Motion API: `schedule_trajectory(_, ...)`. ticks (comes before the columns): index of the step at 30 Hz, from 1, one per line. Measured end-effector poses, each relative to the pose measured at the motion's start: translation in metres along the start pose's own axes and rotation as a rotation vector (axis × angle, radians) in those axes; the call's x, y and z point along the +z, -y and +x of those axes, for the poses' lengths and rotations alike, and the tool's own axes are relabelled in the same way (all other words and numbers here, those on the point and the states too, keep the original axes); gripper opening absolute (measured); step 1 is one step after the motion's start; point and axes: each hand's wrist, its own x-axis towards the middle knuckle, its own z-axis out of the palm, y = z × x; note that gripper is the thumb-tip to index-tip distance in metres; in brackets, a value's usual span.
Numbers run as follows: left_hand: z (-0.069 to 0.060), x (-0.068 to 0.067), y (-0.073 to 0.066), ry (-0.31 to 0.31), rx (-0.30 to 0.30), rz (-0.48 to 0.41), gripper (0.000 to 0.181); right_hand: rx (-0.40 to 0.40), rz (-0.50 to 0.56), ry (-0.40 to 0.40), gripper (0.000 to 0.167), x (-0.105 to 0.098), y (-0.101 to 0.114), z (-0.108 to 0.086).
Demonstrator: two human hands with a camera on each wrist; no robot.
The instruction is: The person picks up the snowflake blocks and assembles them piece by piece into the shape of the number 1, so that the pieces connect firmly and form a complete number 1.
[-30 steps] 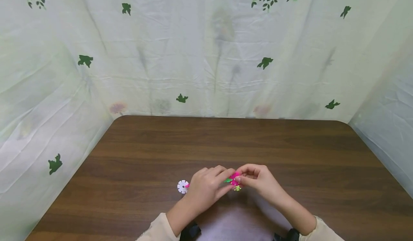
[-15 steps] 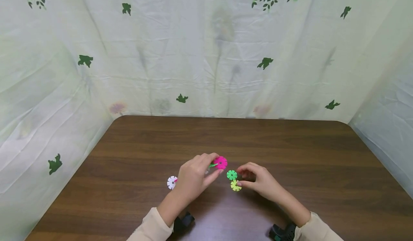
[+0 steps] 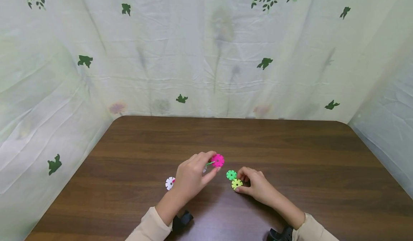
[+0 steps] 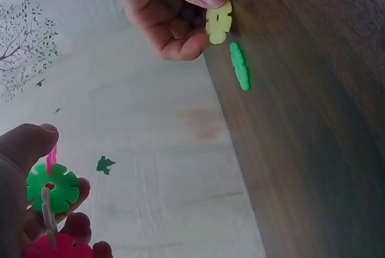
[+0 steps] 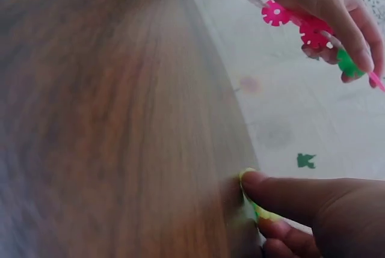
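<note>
My left hand (image 3: 190,173) holds a chain of interlocking notched plastic discs, raised off the table. At the chain's right end is a pink disc (image 3: 218,160), joined edge-on to a green disc (image 4: 66,196); a white disc (image 3: 169,183) shows at the left end. More pink discs (image 5: 275,13) appear along the chain in the right wrist view, partly behind fingers. Between thumb and fingers, my right hand (image 3: 259,188) pinches a loose yellow disc (image 3: 237,184). Just beyond it, a loose green disc (image 3: 231,175) lies flat on the table.
Under both hands spreads a brown wood-grain table (image 3: 129,198) with rounded far corners. A pale cloth curtain (image 3: 200,54) with green leaf prints hangs behind and at the sides. Black wrist devices (image 3: 280,234) sit below the forearms.
From close together, the hands have separated. The left hand carried the chain left and away, uncovering the loose green disc. The right hand has come down to the yellow disc and now pinches it.
</note>
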Motion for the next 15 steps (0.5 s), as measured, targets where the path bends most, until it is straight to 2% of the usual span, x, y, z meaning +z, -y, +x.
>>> schedule_trajectory(3,-0.001,0.0,0.0,-0.002,0.007,-0.002,0.038,-0.021,0.072,0.009,0.023,-0.003,0.001,0.001)
schedule_trajectory(7,-0.001,0.001,-0.001,0.014,0.008,-0.012,0.036,-0.001,0.264,0.013,0.015,-0.01,0.006,0.003)
schedule_trajectory(10,-0.001,0.001,-0.003,0.038,0.009,-0.019,0.034,0.009,0.381,-0.022,0.013,-0.018,0.012,0.004)
schedule_trajectory(15,-0.001,0.002,-0.008,0.089,0.024,-0.038,0.032,-0.022,0.439,-0.075,0.01,-0.03,0.022,0.003)
